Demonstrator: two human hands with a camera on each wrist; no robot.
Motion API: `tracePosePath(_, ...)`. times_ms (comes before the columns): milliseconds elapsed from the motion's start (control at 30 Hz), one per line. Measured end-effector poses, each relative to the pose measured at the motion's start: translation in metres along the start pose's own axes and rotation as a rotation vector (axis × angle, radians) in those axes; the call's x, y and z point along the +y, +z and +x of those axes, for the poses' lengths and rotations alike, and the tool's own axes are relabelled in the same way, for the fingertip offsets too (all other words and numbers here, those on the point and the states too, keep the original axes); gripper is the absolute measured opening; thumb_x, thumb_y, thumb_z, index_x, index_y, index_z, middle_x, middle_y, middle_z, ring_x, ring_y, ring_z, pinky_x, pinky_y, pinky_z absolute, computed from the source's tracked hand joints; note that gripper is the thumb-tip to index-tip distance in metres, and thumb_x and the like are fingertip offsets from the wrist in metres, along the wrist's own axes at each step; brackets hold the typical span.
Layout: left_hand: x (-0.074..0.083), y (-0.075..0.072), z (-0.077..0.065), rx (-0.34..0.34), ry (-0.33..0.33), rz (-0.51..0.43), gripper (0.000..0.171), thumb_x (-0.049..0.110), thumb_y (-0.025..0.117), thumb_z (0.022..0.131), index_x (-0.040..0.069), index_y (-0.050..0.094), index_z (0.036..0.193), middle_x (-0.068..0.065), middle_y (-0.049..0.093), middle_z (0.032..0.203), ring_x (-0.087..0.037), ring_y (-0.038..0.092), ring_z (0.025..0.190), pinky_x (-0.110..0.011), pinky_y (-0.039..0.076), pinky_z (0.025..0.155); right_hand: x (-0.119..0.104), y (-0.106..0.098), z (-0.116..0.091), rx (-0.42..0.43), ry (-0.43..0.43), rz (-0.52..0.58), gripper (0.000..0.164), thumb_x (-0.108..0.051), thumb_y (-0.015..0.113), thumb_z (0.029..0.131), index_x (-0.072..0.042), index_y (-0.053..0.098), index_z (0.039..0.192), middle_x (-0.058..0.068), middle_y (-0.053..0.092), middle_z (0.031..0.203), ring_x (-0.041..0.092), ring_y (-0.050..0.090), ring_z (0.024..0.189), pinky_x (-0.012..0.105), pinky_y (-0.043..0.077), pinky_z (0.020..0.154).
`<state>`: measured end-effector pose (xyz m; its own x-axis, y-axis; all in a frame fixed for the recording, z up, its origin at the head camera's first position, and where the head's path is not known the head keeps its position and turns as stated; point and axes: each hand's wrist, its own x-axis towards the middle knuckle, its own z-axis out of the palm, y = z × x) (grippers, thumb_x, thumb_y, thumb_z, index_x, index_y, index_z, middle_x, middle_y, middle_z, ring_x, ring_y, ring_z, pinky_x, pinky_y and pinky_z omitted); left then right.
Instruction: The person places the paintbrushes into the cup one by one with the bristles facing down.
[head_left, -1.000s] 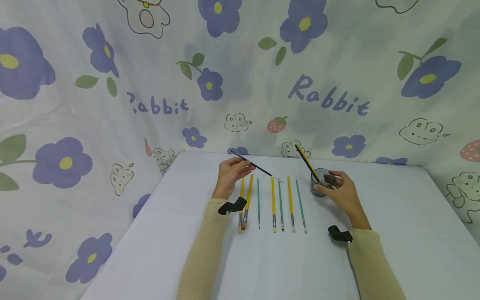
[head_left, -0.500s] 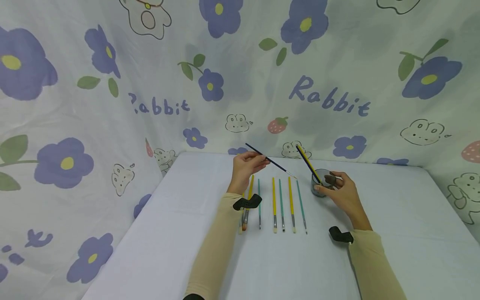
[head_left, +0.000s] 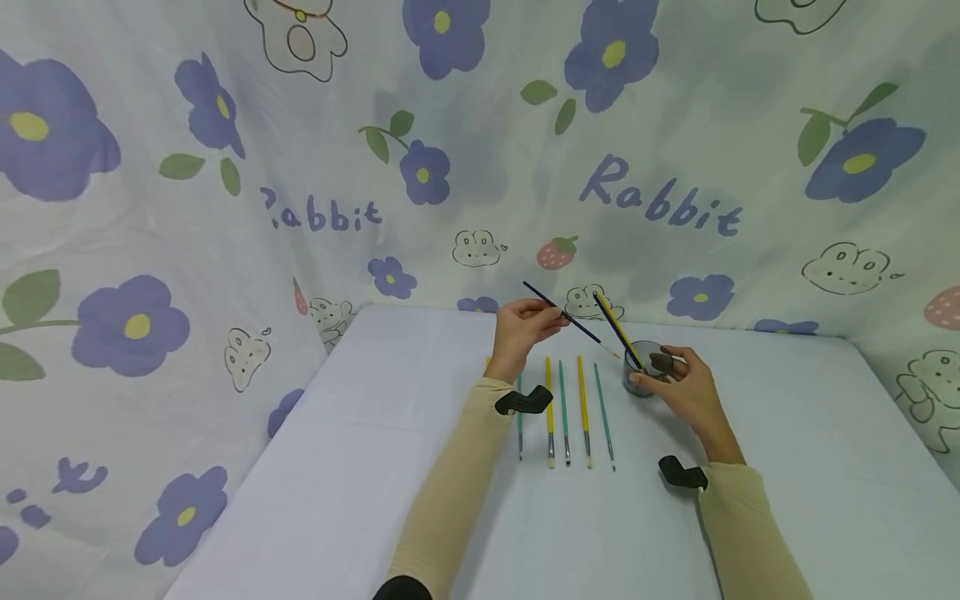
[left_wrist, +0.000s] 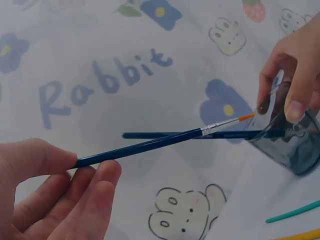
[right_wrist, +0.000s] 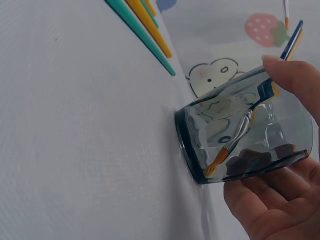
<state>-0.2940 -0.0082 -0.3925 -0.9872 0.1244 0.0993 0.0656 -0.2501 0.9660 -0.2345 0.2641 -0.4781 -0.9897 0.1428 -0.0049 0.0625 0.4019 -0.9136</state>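
Observation:
My left hand (head_left: 525, 337) pinches a dark blue paintbrush (left_wrist: 150, 146) between thumb and fingers, near the handle's rear part. Its orange-tipped bristles point right and slightly down, close to the rim of a clear grey-tinted drinking glass (right_wrist: 225, 115). My right hand (head_left: 686, 392) grips the glass from its right side, thumb in front. Inside the glass lean a dark blue brush and a yellow brush (head_left: 618, 329), bristles down and handles out to the upper left. In the right wrist view orange bristles (right_wrist: 215, 165) rest near the glass bottom.
Several yellow paintbrushes (head_left: 583, 408) and teal paintbrushes (head_left: 603, 408) lie in a row on the white table (head_left: 600, 533), bristles towards me. My left forearm hides the leftmost ones. A patterned cloth (head_left: 480, 150) hangs behind the table.
My left hand has moved right with the dark blue paintbrush, bringing its bristles close to the glass. My left forearm now covers the leftmost brushes. The right hand and glass stay put.

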Motion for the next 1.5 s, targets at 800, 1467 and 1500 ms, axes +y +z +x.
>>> tracePosePath(800,-0.019,0.037,0.0,-0.045,-0.008,0.08,0.014,0.002,0.075,0.093,-0.005,0.071,0.104,-0.015,0.075,0.093,-0.021,0.078,0.083,-0.031,0.066,0.084,0.004,0.002,0.0,-0.001,-0.004,0.009,0.099,-0.047,0.086,0.083,-0.005,0.035,0.156,0.022,0.059,0.146,0.038,0.056,0.139,0.054,0.047,0.116)
tracePosePath(1467,-0.029,0.047,-0.002,-0.1,0.006,0.234,0.009,0.006,0.074,0.095,0.002,0.073,0.103,-0.01,0.076,0.095,-0.02,0.079,0.087,-0.027,0.066,0.082,0.001,0.003,-0.002,0.012,-0.009,-0.008,0.096,-0.047,0.085,0.084,-0.005,0.036,0.155,0.021,0.061,0.145,0.036,0.058,0.137,0.046,0.051,0.11)
tracePosePath(1500,-0.029,0.047,-0.003,-0.105,0.008,0.244,0.01,0.007,0.073,0.095,0.001,0.073,0.103,-0.01,0.076,0.095,-0.02,0.079,0.087,-0.026,0.066,0.082,0.001,0.003,-0.002,0.013,-0.01,-0.009,0.096,-0.047,0.085,0.084,-0.005,0.036,0.155,0.021,0.061,0.145,0.035,0.058,0.137,0.045,0.051,0.109)
